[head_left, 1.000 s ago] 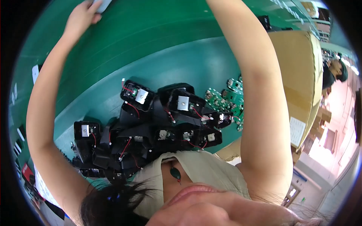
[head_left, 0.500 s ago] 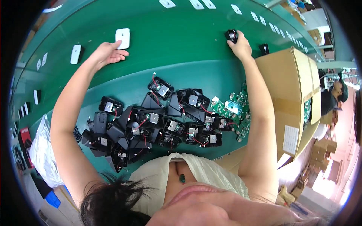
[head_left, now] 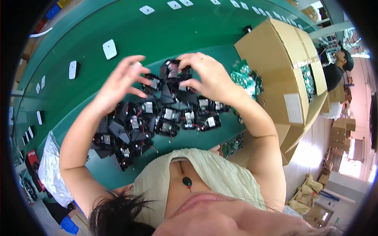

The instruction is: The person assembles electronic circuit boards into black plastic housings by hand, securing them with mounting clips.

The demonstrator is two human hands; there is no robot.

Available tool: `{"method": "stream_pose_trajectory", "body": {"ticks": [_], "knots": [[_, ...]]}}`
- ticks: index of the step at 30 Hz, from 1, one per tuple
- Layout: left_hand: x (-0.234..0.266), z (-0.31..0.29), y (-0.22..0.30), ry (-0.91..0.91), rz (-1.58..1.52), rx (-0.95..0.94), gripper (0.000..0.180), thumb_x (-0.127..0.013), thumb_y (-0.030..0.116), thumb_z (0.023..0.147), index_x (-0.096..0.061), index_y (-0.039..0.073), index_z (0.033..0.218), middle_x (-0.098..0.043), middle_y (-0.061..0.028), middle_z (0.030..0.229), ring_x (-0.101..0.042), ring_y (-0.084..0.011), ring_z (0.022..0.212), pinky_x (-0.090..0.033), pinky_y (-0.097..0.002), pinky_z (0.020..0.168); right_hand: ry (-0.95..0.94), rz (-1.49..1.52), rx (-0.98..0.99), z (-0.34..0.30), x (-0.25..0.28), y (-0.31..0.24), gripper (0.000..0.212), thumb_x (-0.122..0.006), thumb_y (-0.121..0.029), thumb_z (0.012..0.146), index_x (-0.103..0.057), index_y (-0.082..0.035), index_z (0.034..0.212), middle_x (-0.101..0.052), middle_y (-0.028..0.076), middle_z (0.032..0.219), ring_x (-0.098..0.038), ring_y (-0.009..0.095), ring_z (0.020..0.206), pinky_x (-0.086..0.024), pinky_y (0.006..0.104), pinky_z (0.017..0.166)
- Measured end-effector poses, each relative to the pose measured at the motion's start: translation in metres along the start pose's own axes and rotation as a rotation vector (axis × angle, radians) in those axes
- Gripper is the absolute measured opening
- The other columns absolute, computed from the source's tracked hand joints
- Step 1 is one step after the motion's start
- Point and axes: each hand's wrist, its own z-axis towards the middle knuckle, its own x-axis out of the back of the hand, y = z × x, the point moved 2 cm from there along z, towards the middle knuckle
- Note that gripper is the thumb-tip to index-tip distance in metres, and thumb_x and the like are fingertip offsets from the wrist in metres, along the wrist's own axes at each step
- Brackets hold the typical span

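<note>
My right hand (head_left: pixel 208 78) is closed around a black plastic housing (head_left: pixel 170 69) with parts inside, held at the far edge of the pile. My left hand (head_left: pixel 123 78) is open and holds nothing; its fingers are spread just left of that housing. Below both hands lies a heap of similar black housings (head_left: pixel 169 115), many with a silver metal block and thin red wires showing. Part of the heap is hidden under my hands. Beyond my left hand, a white rounded rectangular piece (head_left: pixel 110 49) lies on the green belt (head_left: pixel 157 37).
Green circuit boards (head_left: pixel 244 78) are piled right of the housings. A big cardboard box (head_left: pixel 271 59) stands at the right, with more boards inside. Further white pieces line the belt. A silver plastic bag (head_left: pixel 55 173) lies at left. Another person (head_left: pixel 334 69) is at far right.
Both hands have come back from the belt toward the pile. My left hand has let go of the white piece. My right hand has brought a black housing inward. The view has shifted.
</note>
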Motion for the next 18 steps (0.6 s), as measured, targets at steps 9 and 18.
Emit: {"method": "stream_pose_trajectory", "body": {"ticks": [9, 18], "knots": [[-0.086, -0.064, -0.020, -0.138, -0.365, 0.016, 0.038, -0.041, 0.026, 0.093, -0.038, -0.001, 0.120, -0.055, -0.0135, 0.097, -0.061, -0.0209, 0.078, -0.051, -0.0294, 0.071, 0.131, 0.357, -0.052, -0.066, -0.016, -0.063, 0.025, -0.069, -0.013, 0.070, -0.059, -0.005, 0.092, -0.054, 0.010, 0.111, -0.052, 0.026, 0.100, -0.041, 0.0345, 0.084], [-0.132, -0.119, -0.066, -0.232, -0.772, 0.162, 0.047, -0.049, 0.008, 0.079, -0.036, -0.005, 0.122, -0.042, -0.0188, 0.122, -0.053, -0.0335, 0.103, -0.048, -0.0423, 0.084, 0.304, 1.233, -0.349, -0.124, -0.053, -0.088, 0.006, -0.055, -0.010, 0.085, -0.054, -0.004, 0.086, -0.051, 0.011, 0.112, -0.049, 0.021, 0.106, -0.040, 0.0353, 0.090]]}}
